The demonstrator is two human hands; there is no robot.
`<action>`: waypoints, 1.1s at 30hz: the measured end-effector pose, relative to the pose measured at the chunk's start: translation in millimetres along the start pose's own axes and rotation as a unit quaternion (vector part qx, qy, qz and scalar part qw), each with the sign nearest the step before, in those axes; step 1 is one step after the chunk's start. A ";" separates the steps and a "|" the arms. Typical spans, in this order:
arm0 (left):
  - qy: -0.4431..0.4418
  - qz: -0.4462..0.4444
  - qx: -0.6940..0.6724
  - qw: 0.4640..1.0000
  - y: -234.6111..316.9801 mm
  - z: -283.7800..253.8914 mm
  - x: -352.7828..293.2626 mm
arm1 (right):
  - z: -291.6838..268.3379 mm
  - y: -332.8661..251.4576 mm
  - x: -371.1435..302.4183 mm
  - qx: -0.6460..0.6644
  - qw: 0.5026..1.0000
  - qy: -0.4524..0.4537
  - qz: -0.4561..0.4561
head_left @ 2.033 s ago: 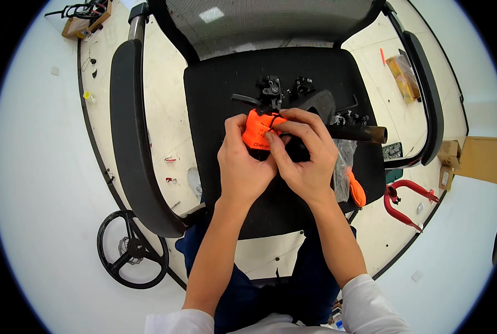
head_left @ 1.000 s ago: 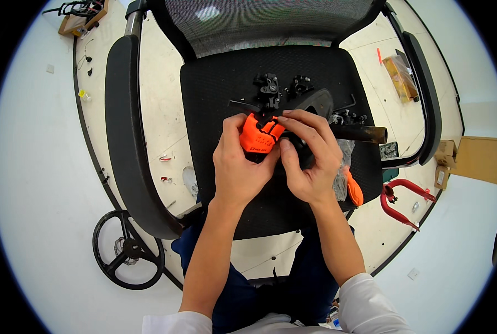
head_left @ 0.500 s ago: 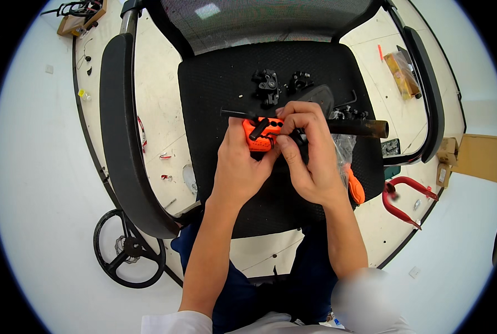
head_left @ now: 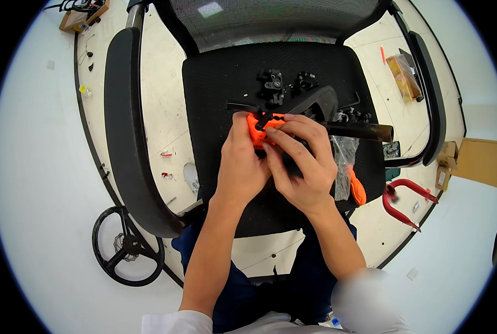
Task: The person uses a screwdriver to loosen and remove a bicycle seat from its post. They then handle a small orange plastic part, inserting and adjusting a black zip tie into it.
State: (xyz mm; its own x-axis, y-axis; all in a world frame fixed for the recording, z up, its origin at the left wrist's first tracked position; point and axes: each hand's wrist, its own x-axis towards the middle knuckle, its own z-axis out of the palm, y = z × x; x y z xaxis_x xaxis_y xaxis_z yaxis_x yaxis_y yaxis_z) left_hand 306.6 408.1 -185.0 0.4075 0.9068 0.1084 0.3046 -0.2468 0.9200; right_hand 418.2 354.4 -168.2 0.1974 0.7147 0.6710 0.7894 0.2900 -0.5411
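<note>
A bright orange block (head_left: 254,131) with dark holes and black fittings is held above the chair seat, and a thin black bar (head_left: 238,106) juts out at its far left. My left hand (head_left: 238,161) is closed round its left and near sides. With thumb and fingertips, my right hand (head_left: 307,172) pinches the block's right side at a black fitting; the fingers hide much of that side. Just beyond my right hand lies what looks like a black bicycle saddle (head_left: 325,100), with a dark tube (head_left: 365,131) reaching right from beneath the fingers.
On the black chair seat (head_left: 215,83) lie two black brake calipers (head_left: 272,83), a hex key (head_left: 352,102), a clear plastic bag (head_left: 342,181) and an orange rounded item (head_left: 358,189). Armrests (head_left: 123,133) flank the seat. A red fork (head_left: 396,206) and a black spoked wheel (head_left: 128,245) are lower down.
My right hand's fingers have shifted left and down across the orange block, now spread along its front. The block has turned slightly, and more of the saddle shows.
</note>
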 end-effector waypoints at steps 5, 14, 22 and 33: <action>-0.030 -0.017 -0.012 0.999 2.0 -1.6 0.4 | 2.8 5.7 -3.3 0.000 1.000 0.020 0.005; -0.028 0.003 0.013 1.000 2.9 -1.5 -0.7 | -1.6 0.1 5.5 0.059 0.995 0.055 0.051; -0.038 0.065 0.076 0.994 7.0 -3.3 2.7 | -7.6 12.0 5.8 -0.034 0.998 0.053 -0.017; -0.050 0.014 0.126 0.991 18.0 -2.8 0.0 | -2.9 14.5 14.4 -0.139 0.987 0.063 -0.058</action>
State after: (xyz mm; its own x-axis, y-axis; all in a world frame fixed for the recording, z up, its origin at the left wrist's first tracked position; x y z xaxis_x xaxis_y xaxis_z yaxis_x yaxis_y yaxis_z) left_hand 309.7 404.6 -167.4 0.4983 0.8631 0.0827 0.4921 -0.3601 0.7926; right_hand 434.2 367.0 -164.9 0.1528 0.5972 0.7874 0.9362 0.1676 -0.3088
